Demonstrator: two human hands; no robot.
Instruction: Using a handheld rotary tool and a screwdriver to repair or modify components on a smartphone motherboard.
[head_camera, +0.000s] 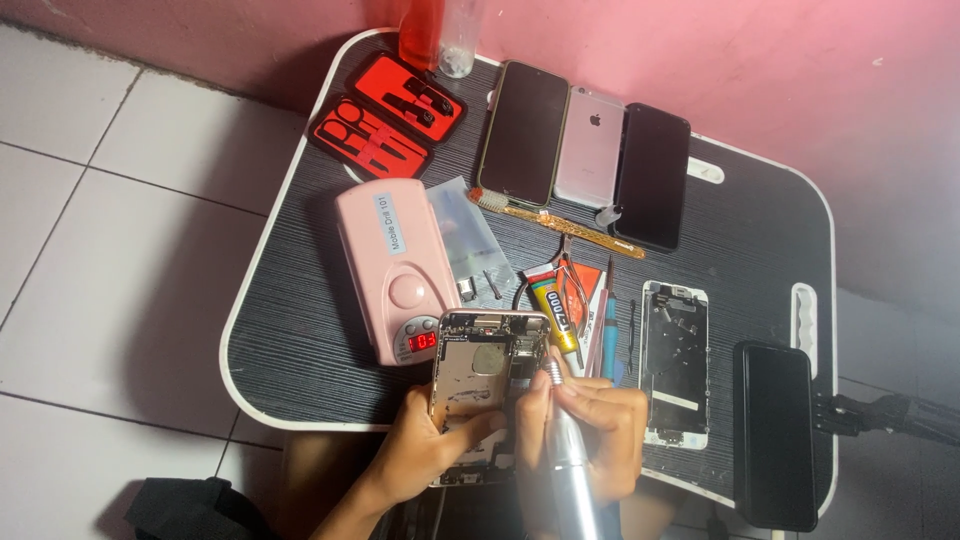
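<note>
At the near edge of the dark surface (300, 330), the person held an opened phone housing (487, 375) tilted up toward them, its bare metal inside facing the camera. The left hand (425, 450) was clamped around the housing's lower left side, thumb pressed across its inner face. The right hand (600, 430) was closed like a pen grip on a silver rotary tool (568, 445), whose tip met the housing's right edge, near its upper half.

Just left of the housing sat a pink drill control box (393, 270) with a red lit readout. Behind it, toward the far left corner, lay an open red manicure kit (388, 115). Three phones (585, 150) lay side by side along the far edge, a toothbrush (555, 222) in front of them. A glue tube (552, 312) and pliers (572, 280) rested just beyond the housing, a stripped phone frame (675, 360) to the right, and a black phone (775, 430) near the right corner.

To my eye the grinding along the housing's edge was the step in hand. Whatever came next would call for a steady left-hand grip and a light, controlled tip, kept off the small parts inside.
</note>
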